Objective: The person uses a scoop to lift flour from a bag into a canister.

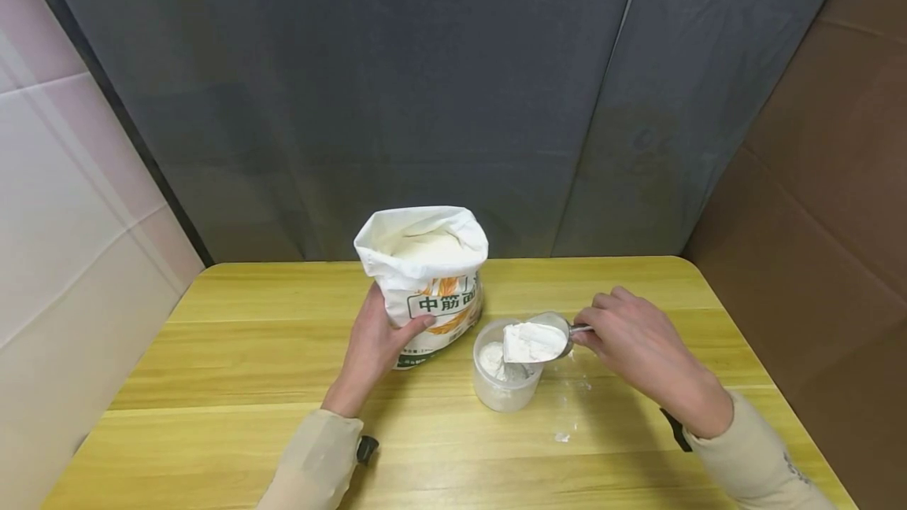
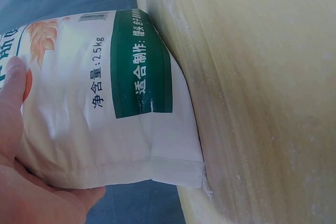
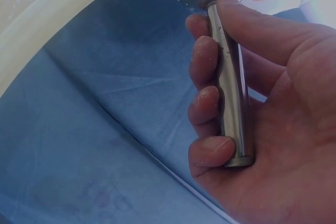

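A white flour bag [image 1: 432, 282] stands with its top folded wide, flour [image 1: 428, 245] showing inside. My left hand [image 1: 375, 341] grips the bag's left side, thumb across the printed front; the left wrist view shows the hand [image 2: 31, 182] around the bag [image 2: 79, 108]. In my right hand [image 1: 634, 337] is a metal scoop [image 1: 563, 349] heaped with flour [image 1: 534, 341]. The scoop is over a clear plastic tub [image 1: 506, 396] that has some flour [image 1: 501, 360] in it. In the right wrist view the fingers curl round the scoop's handle [image 3: 231, 87].
Flour spills [image 1: 562, 437] dot the wooden table [image 1: 212, 384] right of the tub. A dark grey cloth [image 1: 390, 101] hangs behind the table, with a pale panel [image 1: 64, 179] at left and a brown one [image 1: 815, 203] at right.
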The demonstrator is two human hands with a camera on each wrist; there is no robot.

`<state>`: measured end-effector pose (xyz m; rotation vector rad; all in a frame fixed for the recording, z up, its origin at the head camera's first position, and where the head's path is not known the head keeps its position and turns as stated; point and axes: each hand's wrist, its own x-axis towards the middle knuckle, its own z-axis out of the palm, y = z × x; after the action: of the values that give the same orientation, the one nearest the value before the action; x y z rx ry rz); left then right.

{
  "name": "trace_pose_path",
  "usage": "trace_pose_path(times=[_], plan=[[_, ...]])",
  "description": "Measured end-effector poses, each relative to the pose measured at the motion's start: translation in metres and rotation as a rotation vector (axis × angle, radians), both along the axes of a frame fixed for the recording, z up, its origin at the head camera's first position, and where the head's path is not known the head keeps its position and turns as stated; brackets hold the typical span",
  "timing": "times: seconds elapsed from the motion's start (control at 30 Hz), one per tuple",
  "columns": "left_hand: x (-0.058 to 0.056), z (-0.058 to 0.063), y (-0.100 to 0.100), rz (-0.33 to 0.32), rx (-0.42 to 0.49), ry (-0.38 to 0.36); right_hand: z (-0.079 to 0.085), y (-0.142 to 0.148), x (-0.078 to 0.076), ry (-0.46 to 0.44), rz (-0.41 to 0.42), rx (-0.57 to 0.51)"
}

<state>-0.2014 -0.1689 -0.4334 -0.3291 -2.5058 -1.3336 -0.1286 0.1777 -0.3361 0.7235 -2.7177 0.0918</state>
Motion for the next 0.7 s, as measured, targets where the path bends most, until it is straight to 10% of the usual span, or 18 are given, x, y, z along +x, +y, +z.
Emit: trace_pose_path(times=[0.7], plan=[[0.0007,0.001,-0.0008,-0.002,-0.002,-0.026,0.0046,-0.0035,0.002,0.026,-0.003,0.044]])
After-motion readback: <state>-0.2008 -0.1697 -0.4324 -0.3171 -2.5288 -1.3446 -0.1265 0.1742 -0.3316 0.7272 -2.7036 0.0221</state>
